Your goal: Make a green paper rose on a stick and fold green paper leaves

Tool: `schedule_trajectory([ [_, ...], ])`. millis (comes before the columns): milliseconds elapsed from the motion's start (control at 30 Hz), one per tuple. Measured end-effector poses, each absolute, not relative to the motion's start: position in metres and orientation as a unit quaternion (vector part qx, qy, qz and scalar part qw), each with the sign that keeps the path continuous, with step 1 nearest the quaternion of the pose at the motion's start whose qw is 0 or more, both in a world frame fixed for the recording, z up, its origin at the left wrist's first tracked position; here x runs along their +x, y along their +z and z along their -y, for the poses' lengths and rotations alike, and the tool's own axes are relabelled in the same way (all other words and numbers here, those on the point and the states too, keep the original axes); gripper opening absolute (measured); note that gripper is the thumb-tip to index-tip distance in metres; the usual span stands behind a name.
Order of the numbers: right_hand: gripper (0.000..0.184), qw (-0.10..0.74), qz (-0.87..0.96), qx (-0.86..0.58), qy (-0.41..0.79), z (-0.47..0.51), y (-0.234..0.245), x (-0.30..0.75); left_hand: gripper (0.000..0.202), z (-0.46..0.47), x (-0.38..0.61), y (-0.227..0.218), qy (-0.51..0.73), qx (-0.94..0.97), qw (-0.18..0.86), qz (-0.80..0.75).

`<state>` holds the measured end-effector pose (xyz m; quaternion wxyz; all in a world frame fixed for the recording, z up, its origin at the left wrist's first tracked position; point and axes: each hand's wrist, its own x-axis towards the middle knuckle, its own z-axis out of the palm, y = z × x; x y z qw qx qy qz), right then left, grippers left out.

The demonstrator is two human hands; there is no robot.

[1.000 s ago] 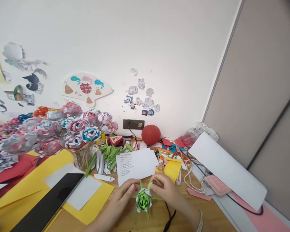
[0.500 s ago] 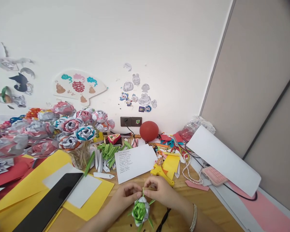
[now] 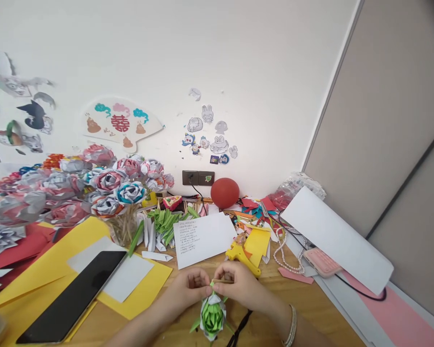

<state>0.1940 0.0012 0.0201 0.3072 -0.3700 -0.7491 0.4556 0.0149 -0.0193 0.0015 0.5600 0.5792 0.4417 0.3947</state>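
Note:
A green and white folded paper flower hangs bloom toward me at the front of the table, with pointed green paper leaves around it. My left hand pinches the green paper at its base between thumb and fingertips. Against it, my right hand is closed, its thumb and fingertips at the same spot. A thin brownish stick runs through the right fingers; its join with the flower is hidden by the fingertips. Just beyond the right hand lies a yellow glue gun.
Left of my hands are a black tablet and yellow paper. Many paper flowers stand behind. Ahead lie a handwritten sheet, green strips and a red balloon. A black cable lies near my right wrist.
The flower has turned a little, so its bloom faces me more squarely. Both hands stay pinched together at its base, with small finger shifts. The whole view has tilted slightly.

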Motion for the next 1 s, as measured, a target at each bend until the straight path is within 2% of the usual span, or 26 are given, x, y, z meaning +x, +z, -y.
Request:
schedule_trajectory([
  [167,0.004,0.301,0.759,-0.378,0.436,0.0,0.021,0.194,0.048,0.018,0.013,-0.001,0.394,0.604,0.523,-0.453],
  [467,0.005,0.304,0.77,-0.379,0.413,0.004,0.021,0.192,0.029,0.022,0.012,0.006,0.383,0.643,0.47,-0.469],
  [667,0.006,0.295,0.807,-0.393,0.327,0.007,0.023,0.194,0.021,0.027,0.015,0.013,0.378,0.654,0.444,-0.483],
  [867,0.006,0.274,0.798,-0.361,0.398,0.005,0.026,0.198,0.019,0.031,0.017,0.017,0.367,0.665,0.433,-0.486],
  [1000,0.006,0.278,0.785,-0.381,0.402,0.004,0.024,0.196,0.019,0.03,0.017,0.017,0.365,0.666,0.428,-0.491],
])
